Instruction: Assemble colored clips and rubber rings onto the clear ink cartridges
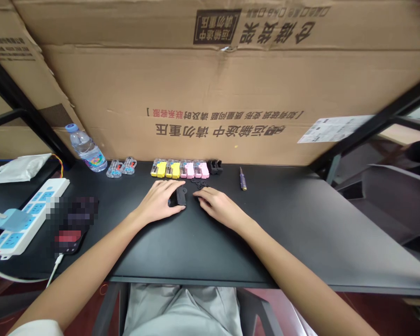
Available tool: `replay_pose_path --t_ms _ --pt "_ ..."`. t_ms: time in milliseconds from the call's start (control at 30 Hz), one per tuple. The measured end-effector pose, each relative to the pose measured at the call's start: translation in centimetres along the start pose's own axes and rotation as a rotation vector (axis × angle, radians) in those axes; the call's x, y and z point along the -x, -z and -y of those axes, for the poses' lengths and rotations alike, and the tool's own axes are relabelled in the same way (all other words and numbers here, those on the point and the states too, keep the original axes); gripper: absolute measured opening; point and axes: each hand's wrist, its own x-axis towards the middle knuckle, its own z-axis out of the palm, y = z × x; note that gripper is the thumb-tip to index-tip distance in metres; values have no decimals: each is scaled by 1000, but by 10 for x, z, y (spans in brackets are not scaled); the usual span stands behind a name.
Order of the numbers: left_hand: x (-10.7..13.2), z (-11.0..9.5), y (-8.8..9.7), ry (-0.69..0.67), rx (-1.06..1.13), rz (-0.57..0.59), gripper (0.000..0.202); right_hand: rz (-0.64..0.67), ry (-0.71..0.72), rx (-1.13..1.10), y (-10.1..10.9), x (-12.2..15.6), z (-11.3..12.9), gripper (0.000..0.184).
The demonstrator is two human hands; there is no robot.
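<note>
My left hand (157,202) rests on the black desk (210,252), its fingers and thumb around a small black plastic part (180,197). My right hand (219,208) lies just to the right, fingertips close to that part, holding nothing. Small black rings (199,183) lie just beyond my hands. Along the far desk edge stand clear plastic casings (122,167), yellow-and-clear pieces (166,169), pink-and-clear pieces (194,169) and a black piece (214,166). A small screwdriver with a yellow-and-purple handle (242,179) lies to their right.
A plastic water bottle (86,148) leans at the far left. Nearer stand a white power strip (28,217) with a plug, a phone (70,238) on a white cable, and a white packet (19,169). A large cardboard box (210,93) backs the desk.
</note>
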Motion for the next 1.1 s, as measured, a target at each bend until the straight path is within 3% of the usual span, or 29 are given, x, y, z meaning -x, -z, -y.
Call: replay_pose_path --t_ms 200,300,567,867,1100 --pt "0 -1 0 6 15 16 68 -184 -163 -387 -5 -4 5 22" --pt "1 -4 0 -23 25 17 65 -185 -193 -510 -9 -6 11 26" --pt "2 -6 0 -86 44 17 65 -118 -259 -670 -20 -5 14 36" --pt "3 -8 1 -88 12 50 65 -208 -188 -546 -19 -6 16 32" --pt "3 -12 3 -147 -16 18 57 -189 -298 -815 -21 -9 19 44"
